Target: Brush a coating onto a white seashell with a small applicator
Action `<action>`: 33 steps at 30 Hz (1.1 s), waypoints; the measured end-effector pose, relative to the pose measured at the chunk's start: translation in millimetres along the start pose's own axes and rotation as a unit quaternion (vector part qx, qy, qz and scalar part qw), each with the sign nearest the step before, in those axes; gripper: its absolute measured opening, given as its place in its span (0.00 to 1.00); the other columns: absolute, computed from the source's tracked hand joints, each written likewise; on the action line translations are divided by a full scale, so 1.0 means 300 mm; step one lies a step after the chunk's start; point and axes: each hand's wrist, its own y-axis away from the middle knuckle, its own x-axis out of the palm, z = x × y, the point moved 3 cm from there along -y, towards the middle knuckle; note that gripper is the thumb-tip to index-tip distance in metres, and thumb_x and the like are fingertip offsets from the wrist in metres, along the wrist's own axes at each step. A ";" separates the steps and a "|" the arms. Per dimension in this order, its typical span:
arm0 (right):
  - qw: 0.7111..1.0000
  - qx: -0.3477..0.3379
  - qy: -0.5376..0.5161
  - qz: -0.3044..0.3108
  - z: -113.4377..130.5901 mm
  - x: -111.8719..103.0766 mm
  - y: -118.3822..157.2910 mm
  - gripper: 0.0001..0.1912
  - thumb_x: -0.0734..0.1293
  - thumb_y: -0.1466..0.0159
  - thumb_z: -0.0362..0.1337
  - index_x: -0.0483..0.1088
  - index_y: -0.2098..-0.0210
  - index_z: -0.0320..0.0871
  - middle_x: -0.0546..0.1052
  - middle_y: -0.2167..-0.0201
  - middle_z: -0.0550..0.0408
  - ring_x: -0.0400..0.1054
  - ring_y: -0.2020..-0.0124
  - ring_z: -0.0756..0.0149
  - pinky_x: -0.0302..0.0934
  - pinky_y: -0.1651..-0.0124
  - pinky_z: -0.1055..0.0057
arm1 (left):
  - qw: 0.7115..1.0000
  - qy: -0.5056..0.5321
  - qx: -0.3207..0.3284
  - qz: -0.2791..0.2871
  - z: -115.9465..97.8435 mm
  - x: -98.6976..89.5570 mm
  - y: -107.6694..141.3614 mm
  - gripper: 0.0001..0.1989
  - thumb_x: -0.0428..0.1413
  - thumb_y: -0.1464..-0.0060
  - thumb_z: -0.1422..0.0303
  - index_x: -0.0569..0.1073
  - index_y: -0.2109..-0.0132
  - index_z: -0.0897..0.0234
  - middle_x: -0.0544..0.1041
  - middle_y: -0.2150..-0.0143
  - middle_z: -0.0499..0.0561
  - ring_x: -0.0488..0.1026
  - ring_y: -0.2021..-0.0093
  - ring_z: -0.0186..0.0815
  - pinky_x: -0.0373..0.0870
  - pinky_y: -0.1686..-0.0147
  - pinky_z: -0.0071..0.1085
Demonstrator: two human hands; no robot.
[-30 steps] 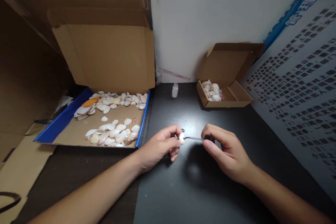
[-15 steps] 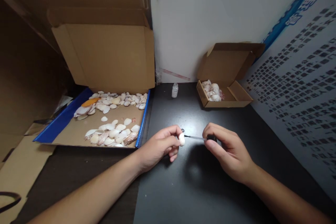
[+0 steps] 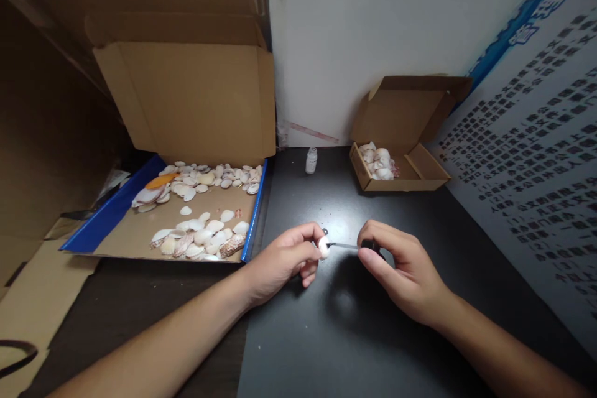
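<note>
Between the thumb and fingers of my left hand is a small white seashell, held above the dark table. My right hand pinches the black cap of a thin brush, its pale stem pointing left. The dark brush tip touches the shell or lies right at its face. A small dark ring-like piece rests on the table just behind the shell. Farther back stands a small uncapped clear glass bottle with a printed label.
At the left, an open cardboard box with blue sides holds many seashells and an orange shell. A smaller open cardboard box with white shells stands back right. A white wall panel rises behind; a printed sheet leans right.
My right hand has shifted slightly left, bringing the brush tip farther onto the shell. My left hand and the shell stay almost where they were.
</note>
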 end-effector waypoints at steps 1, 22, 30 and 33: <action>1.000 0.005 0.012 -0.012 -0.001 -0.002 -0.002 0.14 0.61 0.32 0.39 0.60 0.73 0.43 0.62 0.77 0.59 0.56 0.76 0.69 0.50 0.72 0.70 | 1.000 0.000 0.001 0.002 0.000 0.000 0.000 0.07 0.56 0.51 0.69 0.63 0.67 0.64 0.60 0.76 0.42 0.57 0.78 0.24 0.59 0.77 0.23; 1.000 -0.005 -0.003 -0.007 -0.005 0.000 0.002 0.14 0.60 0.31 0.39 0.61 0.72 0.42 0.63 0.77 0.59 0.56 0.75 0.70 0.51 0.71 0.71 | 1.000 0.005 0.004 0.010 0.003 -0.005 0.001 0.08 0.55 0.51 0.70 0.62 0.65 0.64 0.60 0.76 0.42 0.56 0.78 0.25 0.60 0.77 0.24; 0.999 -0.012 0.024 -0.017 -0.001 -0.004 0.004 0.12 0.62 0.32 0.37 0.61 0.73 0.42 0.62 0.77 0.59 0.56 0.76 0.70 0.50 0.72 0.71 | 1.000 0.008 0.004 0.010 0.006 -0.006 -0.001 0.06 0.53 0.51 0.72 0.62 0.66 0.64 0.60 0.76 0.43 0.56 0.79 0.25 0.59 0.77 0.25; 1.000 -0.017 -0.010 -0.016 -0.004 -0.005 0.003 0.14 0.59 0.31 0.38 0.61 0.73 0.43 0.63 0.77 0.59 0.57 0.76 0.70 0.51 0.71 0.71 | 1.000 0.013 0.003 0.004 0.006 -0.006 -0.003 0.06 0.53 0.52 0.72 0.62 0.66 0.64 0.61 0.75 0.43 0.56 0.79 0.25 0.59 0.77 0.25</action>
